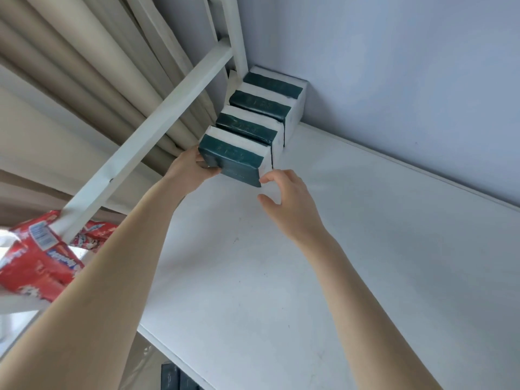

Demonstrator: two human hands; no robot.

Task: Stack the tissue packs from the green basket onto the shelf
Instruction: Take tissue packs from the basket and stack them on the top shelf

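Note:
A row of several dark green and white tissue packs stands on the white shelf [323,220], running back to the corner by the wall. My left hand [188,168] grips the left end of the nearest tissue pack [230,161], with fingers curled round it. My right hand [284,201] hovers just off that pack's right end, fingers loosely bent, its fingertips close to the pack's corner and holding nothing. The green basket is out of view.
A white shelf frame bar [157,119] slants along the left, with beige curtains [84,66] behind. Red packages [39,260] lie on a lower level at left. More dark packs [177,378] show below the shelf's front edge. A pale wall [394,80] backs the shelf.

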